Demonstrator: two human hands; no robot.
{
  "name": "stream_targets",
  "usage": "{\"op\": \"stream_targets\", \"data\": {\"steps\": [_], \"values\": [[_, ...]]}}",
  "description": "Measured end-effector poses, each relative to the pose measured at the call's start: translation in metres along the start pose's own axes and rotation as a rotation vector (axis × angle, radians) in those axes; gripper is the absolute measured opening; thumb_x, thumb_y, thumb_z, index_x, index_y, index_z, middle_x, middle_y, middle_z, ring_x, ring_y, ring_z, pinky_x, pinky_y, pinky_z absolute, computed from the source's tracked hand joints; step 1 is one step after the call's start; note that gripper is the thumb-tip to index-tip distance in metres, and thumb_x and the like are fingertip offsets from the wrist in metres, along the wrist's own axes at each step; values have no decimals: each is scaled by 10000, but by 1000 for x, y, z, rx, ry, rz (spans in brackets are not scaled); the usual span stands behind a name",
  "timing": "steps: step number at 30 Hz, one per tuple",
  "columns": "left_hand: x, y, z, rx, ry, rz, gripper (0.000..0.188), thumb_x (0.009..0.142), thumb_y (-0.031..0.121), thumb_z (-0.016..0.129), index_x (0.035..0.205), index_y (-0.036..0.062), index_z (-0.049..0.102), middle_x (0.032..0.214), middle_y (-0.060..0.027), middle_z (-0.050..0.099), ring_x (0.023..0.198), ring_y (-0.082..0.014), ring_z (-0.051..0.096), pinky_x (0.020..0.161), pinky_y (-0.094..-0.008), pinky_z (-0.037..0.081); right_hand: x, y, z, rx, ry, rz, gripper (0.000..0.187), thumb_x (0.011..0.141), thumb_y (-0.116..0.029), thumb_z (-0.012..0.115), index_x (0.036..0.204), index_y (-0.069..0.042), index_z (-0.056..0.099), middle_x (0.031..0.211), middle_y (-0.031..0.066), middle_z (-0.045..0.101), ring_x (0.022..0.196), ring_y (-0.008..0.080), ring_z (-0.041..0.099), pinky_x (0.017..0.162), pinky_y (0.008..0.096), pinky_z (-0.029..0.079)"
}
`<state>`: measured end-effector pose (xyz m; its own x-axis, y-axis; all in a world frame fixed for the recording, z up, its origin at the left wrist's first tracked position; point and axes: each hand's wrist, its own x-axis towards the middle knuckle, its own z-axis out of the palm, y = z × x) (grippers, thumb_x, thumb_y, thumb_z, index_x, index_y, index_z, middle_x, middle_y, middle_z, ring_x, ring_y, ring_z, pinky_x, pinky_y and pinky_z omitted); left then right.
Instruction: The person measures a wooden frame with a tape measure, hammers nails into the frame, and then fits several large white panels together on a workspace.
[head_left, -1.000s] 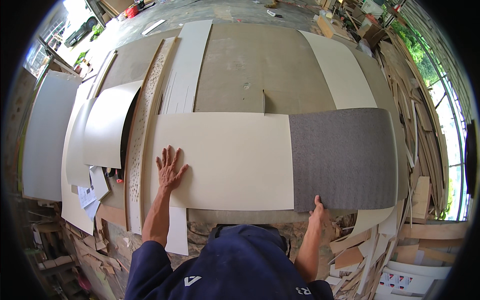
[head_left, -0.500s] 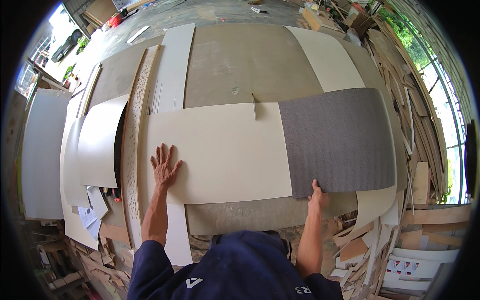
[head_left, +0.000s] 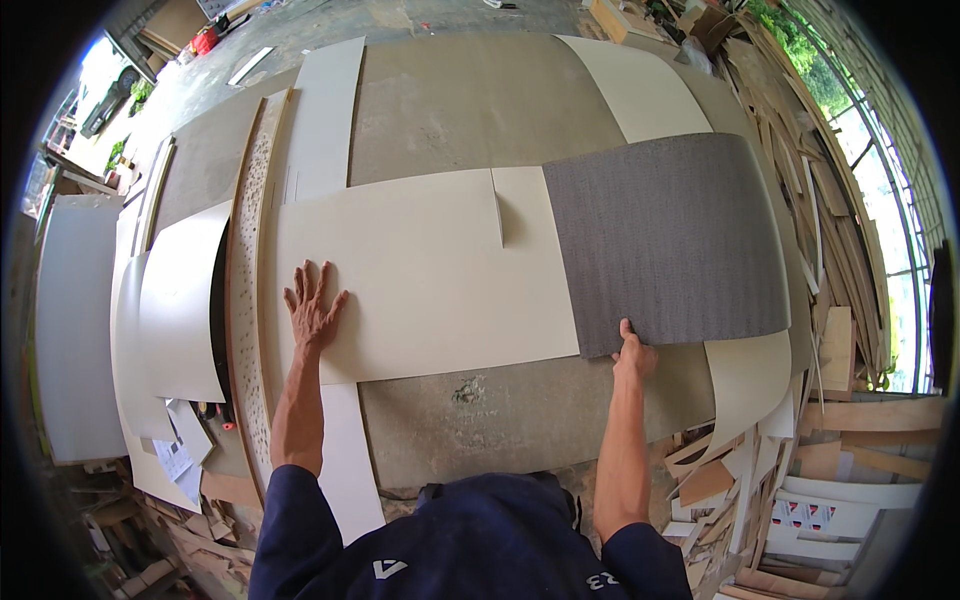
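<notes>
Across the worktable (head_left: 530, 420) lies a cream laminate sheet (head_left: 430, 280). Its right part is folded back over itself, so the dark grey underside (head_left: 670, 240) faces up, curving at the far right end. My left hand (head_left: 314, 310) rests flat on the cream face near the left end, fingers spread. My right hand (head_left: 634, 354) grips the near edge of the folded flap, thumb on top of the grey side; its other fingers are hidden beneath. A short slit (head_left: 500, 215) runs in from the sheet's far edge, with one side slightly raised.
A long speckled board (head_left: 252, 200) with wooden edges stands along the left. Beyond it are curled white sheets (head_left: 180, 310) and papers (head_left: 178, 465). White strips (head_left: 325, 120) and a cream strip (head_left: 640, 90) cross the table. Wood offcuts (head_left: 840, 220) pile up at the right.
The folded sheet has slid away from my body with both hands, baring more table along its near edge. Both hands keep their hold and pose; the view has shifted a little.
</notes>
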<state>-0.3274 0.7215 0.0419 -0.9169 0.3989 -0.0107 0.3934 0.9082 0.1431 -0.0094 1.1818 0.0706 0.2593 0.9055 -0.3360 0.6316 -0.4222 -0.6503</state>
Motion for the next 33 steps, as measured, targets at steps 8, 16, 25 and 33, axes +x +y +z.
{"op": "stream_targets", "data": {"steps": [8, 16, 25, 33], "values": [[38, -3, 9, 23, -17, -8, 715, 932, 634, 415, 1541, 293, 258, 1630, -74, 124, 1505, -269, 69, 1189, -537, 16, -2, -30, 26, 49, -23, 0, 580, 694, -330, 877, 913, 165, 670, 946, 227, 701, 696, 274, 686, 497, 348, 580], [79, -3, 7, 31, 0, 2, 709, 934, 629, 417, 1538, 289, 268, 1629, -74, 128, 1504, -277, 74, 1187, -542, 25, 6, -62, 51, 74, -60, 61, 633, 675, -361, 892, 1014, 120, 658, 1087, 197, 670, 878, 293, 669, 568, 372, 584], [118, -5, 9, 29, 12, -2, 711, 933, 630, 415, 1538, 285, 271, 1628, -76, 135, 1503, -281, 79, 1184, -548, 32, 6, -89, 76, 133, -65, 41, 682, 662, -366, 900, 1021, 139, 619, 1088, 218, 657, 865, 286, 678, 557, 350, 603], [148, -6, 11, 26, 36, 3, 706, 936, 622, 420, 1539, 288, 267, 1626, -77, 144, 1502, -274, 88, 1184, -543, 36, 8, -111, 100, 122, 14, -17, 570, 682, -297, 892, 936, 155, 655, 968, 248, 688, 746, 293, 697, 500, 340, 598]]}}
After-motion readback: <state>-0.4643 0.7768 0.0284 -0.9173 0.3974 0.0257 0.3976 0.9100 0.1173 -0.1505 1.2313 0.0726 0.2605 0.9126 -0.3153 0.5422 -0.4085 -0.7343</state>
